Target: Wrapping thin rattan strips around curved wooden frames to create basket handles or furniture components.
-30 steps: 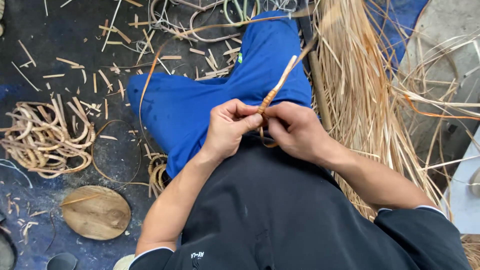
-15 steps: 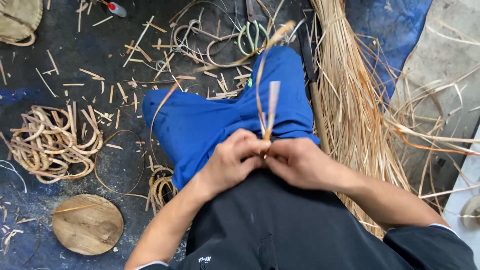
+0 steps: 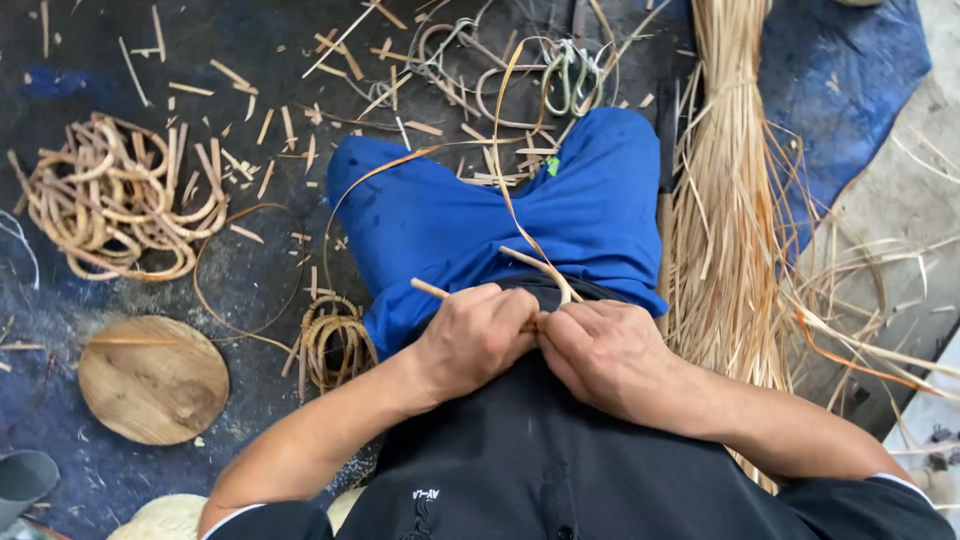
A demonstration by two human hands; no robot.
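Both hands together over the lap: left hand (image 3: 478,335) with fingers clamped on a thin rattan strip (image 3: 512,215), right hand (image 3: 600,352) pinching the same strip just beside it. Strip arcing up over the blue trousers (image 3: 470,215). Round wooden disc (image 3: 153,379) and coiled rattan pile (image 3: 115,200) on the floor, straw bundle (image 3: 725,190) alongside.

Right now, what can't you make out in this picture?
Head view only:
- Where the cane strip is pinched: hidden between the left hand and right hand.
- Straw bundle: top cut off by the edge.
- Grey object: cut off at the left edge, kind unclear.
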